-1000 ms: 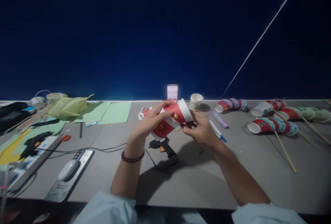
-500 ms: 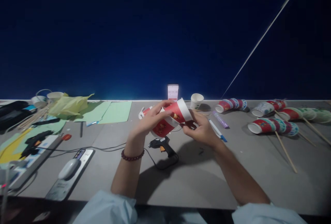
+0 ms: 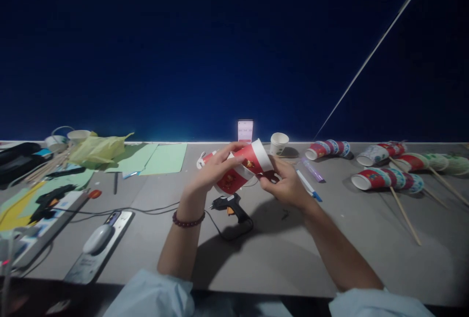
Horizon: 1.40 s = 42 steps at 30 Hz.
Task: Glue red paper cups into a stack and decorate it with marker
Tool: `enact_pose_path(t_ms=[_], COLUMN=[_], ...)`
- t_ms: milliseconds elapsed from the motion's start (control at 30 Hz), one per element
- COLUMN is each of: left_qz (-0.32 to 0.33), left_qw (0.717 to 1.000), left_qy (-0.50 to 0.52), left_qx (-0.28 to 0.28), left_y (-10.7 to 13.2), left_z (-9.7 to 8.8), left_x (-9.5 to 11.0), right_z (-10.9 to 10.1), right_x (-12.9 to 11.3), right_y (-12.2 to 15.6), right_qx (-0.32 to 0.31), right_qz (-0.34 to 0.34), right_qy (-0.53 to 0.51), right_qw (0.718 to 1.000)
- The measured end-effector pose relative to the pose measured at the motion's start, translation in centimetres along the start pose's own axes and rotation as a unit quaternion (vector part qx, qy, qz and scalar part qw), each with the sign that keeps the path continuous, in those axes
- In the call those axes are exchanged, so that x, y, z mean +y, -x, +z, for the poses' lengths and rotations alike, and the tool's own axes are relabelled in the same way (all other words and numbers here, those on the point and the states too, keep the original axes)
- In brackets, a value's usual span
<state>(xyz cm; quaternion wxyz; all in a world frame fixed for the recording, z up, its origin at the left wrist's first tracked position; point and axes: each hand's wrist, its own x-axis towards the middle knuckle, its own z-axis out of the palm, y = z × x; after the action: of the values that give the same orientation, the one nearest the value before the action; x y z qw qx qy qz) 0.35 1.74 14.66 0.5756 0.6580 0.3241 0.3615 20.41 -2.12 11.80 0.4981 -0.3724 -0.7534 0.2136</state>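
Two red paper cups with white rims and gold prints are held up at the middle, touching each other. My left hand [image 3: 216, 168] is closed around the lower red cup [image 3: 229, 181], thumb laid across toward the upper one. My right hand [image 3: 284, 180] grips the upper red cup [image 3: 255, 157] at its white-rimmed end, which points up and right. Just beneath them on the table lies a black glue gun [image 3: 230, 204] with an orange trigger. Behind my left hand pokes out another red and white piece [image 3: 205, 159], mostly hidden.
Joined-cup pieces [image 3: 388, 179], some with wooden sticks, lie at right. A white cup [image 3: 279, 144], lit phone [image 3: 245, 130], purple tube [image 3: 313, 169] and blue-capped marker [image 3: 309, 186] stand behind. At left are green sheets [image 3: 164, 158], a yellow bag [image 3: 98, 150], and a power strip [image 3: 51, 229].
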Motion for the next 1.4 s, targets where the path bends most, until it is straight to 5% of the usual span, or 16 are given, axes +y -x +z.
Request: enact_pose_path(t_ms=[500, 900, 1167, 1400], left_qz=[-0.004, 0.044, 0.200, 0.263], left_qw=[1.000, 0.994, 0.971, 0.946], left_qy=[0.005, -0.050, -0.121, -0.189], left_qx=[-0.011, -0.084, -0.046, -0.033], left_y=[-0.2, -0.3, -0.8, -1.0], left_z=[-0.3, -1.5, -2.5, -1.3], left_x=[-0.8, -1.0, -2.2, -1.9], right_z=[0.2, -0.6, -2.2, -1.3], right_x=[0.5, 0.1, 0.9, 0.6], right_y=[0.0, -0.1, 0.5, 0.3], right_qx=[0.012, -0.010, 0.085, 0.063], right_qz=[-0.001, -0.071, -0.033, -0.005], right_qy=[0.002, 0.041, -0.030, 0.014], right_qw=[1.000, 0.997, 0.995, 0.998])
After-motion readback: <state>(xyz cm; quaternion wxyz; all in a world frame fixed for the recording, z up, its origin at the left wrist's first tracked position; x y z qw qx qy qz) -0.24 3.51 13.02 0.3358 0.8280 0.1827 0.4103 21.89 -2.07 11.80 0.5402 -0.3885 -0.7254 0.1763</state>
